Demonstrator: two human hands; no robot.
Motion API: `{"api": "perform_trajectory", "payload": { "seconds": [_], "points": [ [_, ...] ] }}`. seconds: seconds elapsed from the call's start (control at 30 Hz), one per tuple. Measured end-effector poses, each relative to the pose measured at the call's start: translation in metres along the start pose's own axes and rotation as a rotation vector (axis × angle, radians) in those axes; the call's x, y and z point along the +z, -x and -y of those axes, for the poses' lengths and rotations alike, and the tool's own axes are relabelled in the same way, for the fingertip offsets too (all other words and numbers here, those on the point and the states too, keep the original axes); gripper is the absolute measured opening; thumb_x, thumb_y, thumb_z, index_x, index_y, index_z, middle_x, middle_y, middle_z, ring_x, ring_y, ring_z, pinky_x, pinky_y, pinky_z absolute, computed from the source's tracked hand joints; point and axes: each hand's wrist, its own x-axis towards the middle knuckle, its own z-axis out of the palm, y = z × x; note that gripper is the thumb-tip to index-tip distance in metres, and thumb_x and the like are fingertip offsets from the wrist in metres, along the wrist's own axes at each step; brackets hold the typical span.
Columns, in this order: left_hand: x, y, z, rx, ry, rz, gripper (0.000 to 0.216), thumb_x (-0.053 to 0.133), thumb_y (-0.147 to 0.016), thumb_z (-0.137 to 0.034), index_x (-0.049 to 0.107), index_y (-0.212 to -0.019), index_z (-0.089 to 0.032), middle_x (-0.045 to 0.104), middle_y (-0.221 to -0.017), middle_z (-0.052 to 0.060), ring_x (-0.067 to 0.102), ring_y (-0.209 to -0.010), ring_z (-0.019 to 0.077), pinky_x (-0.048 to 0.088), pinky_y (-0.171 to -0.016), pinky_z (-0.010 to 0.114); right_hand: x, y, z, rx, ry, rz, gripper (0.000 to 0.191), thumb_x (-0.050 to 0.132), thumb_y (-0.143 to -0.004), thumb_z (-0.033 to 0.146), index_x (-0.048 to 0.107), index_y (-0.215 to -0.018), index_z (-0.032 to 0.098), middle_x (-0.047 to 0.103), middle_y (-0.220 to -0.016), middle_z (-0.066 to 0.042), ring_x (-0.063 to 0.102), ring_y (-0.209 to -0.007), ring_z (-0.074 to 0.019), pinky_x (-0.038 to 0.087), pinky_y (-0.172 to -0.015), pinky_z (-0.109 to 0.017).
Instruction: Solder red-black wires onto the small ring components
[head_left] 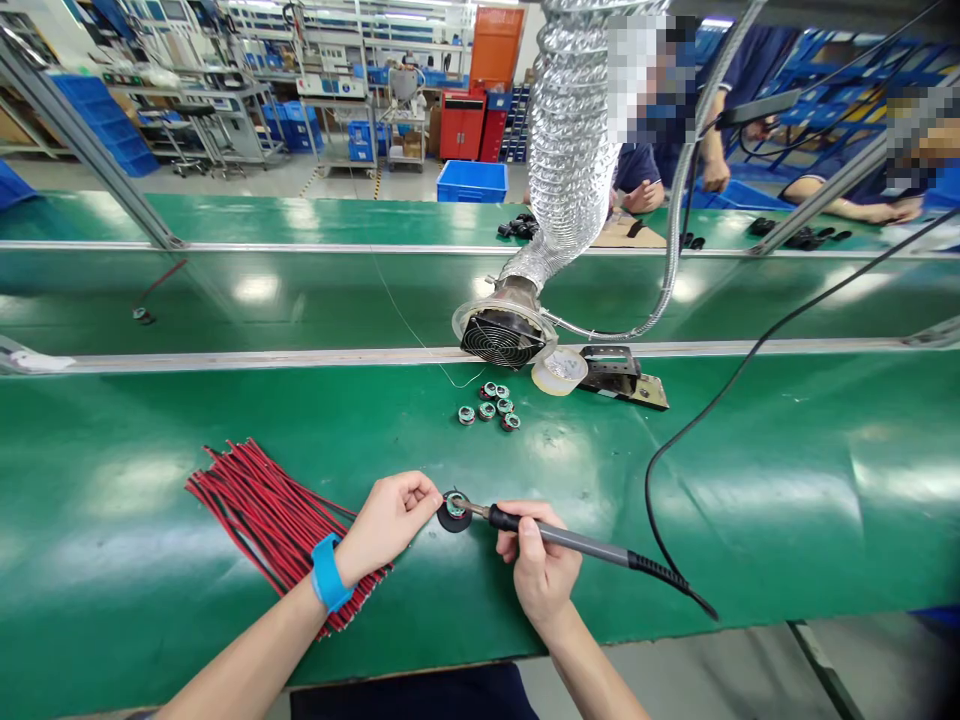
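Observation:
My right hand (pixel 541 565) is closed round the handle of a soldering iron (pixel 589 545). The iron's tip rests on a small round circuit board (pixel 455 502), which sits in a black round holder (pixel 454 522) on the green bench. At the left edge of that board, my left hand (pixel 397 515) is pinched shut; whatever lies between its fingertips is too small to make out. A blue wristband circles my left wrist. Beneath the left forearm and hand spreads a bundle of red and black wires (pixel 262 510).
Several small round boards (pixel 487 411) lie behind the holder. Above them hangs a fume extractor (pixel 504 335) on a foil duct, beside a roll of tape (pixel 559 371) and a metal stand (pixel 622 380). The iron's black cable (pixel 705 410) loops at right. Co-workers sit across the benches.

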Motion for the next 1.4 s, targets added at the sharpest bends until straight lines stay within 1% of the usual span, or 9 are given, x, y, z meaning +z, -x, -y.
{"api": "perform_trajectory", "payload": {
  "seconds": [0.27,0.4,0.7,0.87,1.07,1.17,1.23,1.3,1.4],
  "points": [
    [0.002,-0.001,0.0,0.0,0.011,-0.008,0.033,0.061,-0.085,-0.045,0.064,-0.08,-0.013,0.054,-0.066,0.0,0.044,-0.061,0.0127,0.032,-0.056,0.024,-0.001,0.001,-0.003,0.018,0.023,0.05,0.027,0.05,-0.104,0.034,0.071,-0.098,0.018,0.061,-0.056,0.002,0.054,-0.039,-0.0107,0.045,-0.038,-0.019],
    [0.002,0.0,0.0,-0.003,0.006,-0.006,0.032,0.061,-0.086,-0.044,0.063,-0.08,-0.013,0.053,-0.065,0.0,0.043,-0.059,0.0121,0.031,-0.055,0.023,-0.002,0.003,-0.005,0.024,0.033,0.05,0.027,0.05,-0.105,0.034,0.07,-0.098,0.018,0.061,-0.055,0.002,0.053,-0.038,-0.0104,0.043,-0.038,-0.019],
    [0.002,-0.002,0.001,0.016,0.0,-0.014,0.029,0.061,-0.085,-0.043,0.064,-0.079,-0.014,0.054,-0.066,0.0,0.045,-0.059,0.0121,0.032,-0.054,0.022,-0.002,0.002,-0.004,0.032,0.047,0.059,0.029,0.05,-0.104,0.036,0.07,-0.096,0.017,0.06,-0.053,0.002,0.052,-0.038,-0.0111,0.043,-0.037,-0.02],
    [0.002,-0.001,0.0,0.015,-0.005,-0.016,0.029,0.062,-0.085,-0.043,0.064,-0.078,-0.015,0.054,-0.065,-0.001,0.044,-0.056,0.0115,0.032,-0.053,0.022,-0.001,0.002,-0.002,0.032,0.031,0.045,0.028,0.051,-0.104,0.035,0.071,-0.096,0.017,0.06,-0.054,0.002,0.052,-0.038,-0.0105,0.044,-0.036,-0.019],
    [0.002,-0.001,0.0,0.018,-0.014,-0.013,0.029,0.062,-0.085,-0.043,0.064,-0.077,-0.015,0.053,-0.063,-0.001,0.044,-0.056,0.0118,0.031,-0.051,0.022,0.0,0.002,-0.001,-0.004,0.004,-0.018,0.025,0.05,-0.105,0.032,0.071,-0.101,0.019,0.063,-0.059,0.002,0.055,-0.041,-0.0107,0.046,-0.037,-0.02],
    [0.002,-0.001,0.0,0.02,-0.019,-0.015,0.029,0.062,-0.085,-0.043,0.064,-0.077,-0.015,0.053,-0.063,-0.001,0.045,-0.057,0.0121,0.032,-0.052,0.022,-0.002,0.003,-0.003,-0.024,0.058,0.019,0.023,0.049,-0.105,0.027,0.07,-0.109,0.02,0.065,-0.065,0.002,0.057,-0.044,-0.011,0.049,-0.042,-0.022],
    [0.002,-0.001,-0.001,0.018,-0.027,-0.019,0.029,0.062,-0.086,-0.043,0.064,-0.077,-0.015,0.055,-0.064,0.0,0.046,-0.057,0.0124,0.033,-0.053,0.022,-0.002,0.002,-0.003,-0.042,0.126,0.062,0.022,0.05,-0.104,0.023,0.069,-0.114,0.021,0.067,-0.069,0.001,0.059,-0.049,-0.012,0.053,-0.048,-0.024],
    [0.002,-0.001,-0.001,0.015,-0.025,-0.02,0.03,0.062,-0.085,-0.044,0.065,-0.078,-0.015,0.058,-0.066,0.001,0.048,-0.059,0.0129,0.034,-0.054,0.022,0.001,-0.001,-0.002,-0.082,0.196,0.118,0.024,0.051,-0.102,0.018,0.068,-0.118,0.022,0.069,-0.076,-0.001,0.065,-0.059,-0.0145,0.057,-0.059,-0.028],
    [0.002,-0.001,-0.002,0.018,0.008,-0.017,0.031,0.063,-0.084,-0.046,0.064,-0.076,-0.015,0.058,-0.066,0.001,0.05,-0.06,0.0137,0.036,-0.057,0.023,0.008,-0.007,0.0,-0.17,0.273,0.214,0.03,0.058,-0.097,0.015,0.066,-0.125,0.025,0.07,-0.095,-0.005,0.07,-0.085,-0.0198,0.06,-0.078,-0.034]
  ]
}}
